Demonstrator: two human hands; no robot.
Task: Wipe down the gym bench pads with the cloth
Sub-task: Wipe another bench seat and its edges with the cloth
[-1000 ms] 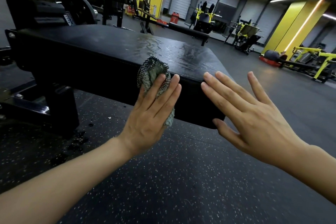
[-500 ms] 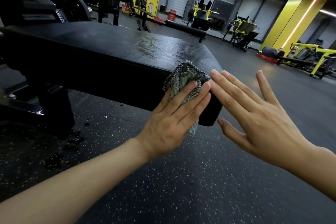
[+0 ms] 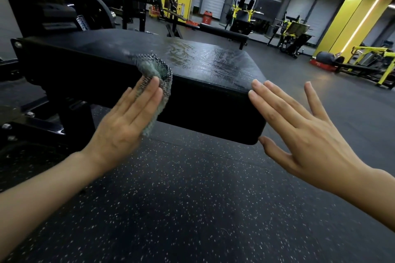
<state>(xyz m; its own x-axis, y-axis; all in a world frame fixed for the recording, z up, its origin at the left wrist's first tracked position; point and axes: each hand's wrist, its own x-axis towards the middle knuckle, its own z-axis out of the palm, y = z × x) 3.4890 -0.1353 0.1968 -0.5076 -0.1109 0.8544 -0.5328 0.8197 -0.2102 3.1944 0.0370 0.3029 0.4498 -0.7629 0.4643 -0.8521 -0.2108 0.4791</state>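
Note:
A thick black bench pad (image 3: 205, 100) fills the middle of the view, its top streaked with wet marks. My left hand (image 3: 126, 121) presses a crumpled grey-green checked cloth (image 3: 159, 74) flat against the pad's near side face, fingers straight. The cloth bunches over the pad's upper edge and hangs below my fingers. My right hand (image 3: 299, 128) is spread with straight fingers at the pad's right front corner, fingertips at the corner edge, holding nothing.
The bench's black steel frame and bolts (image 3: 42, 121) stand at the left on the speckled rubber floor (image 3: 192, 198). Another flat bench (image 3: 224, 33), yellow machines (image 3: 292, 28) and a yellow pillar (image 3: 350, 17) lie farther back.
My left hand has slid the cloth back to the left along the pad's side face, away from the right corner. My right hand stays spread at the corner.

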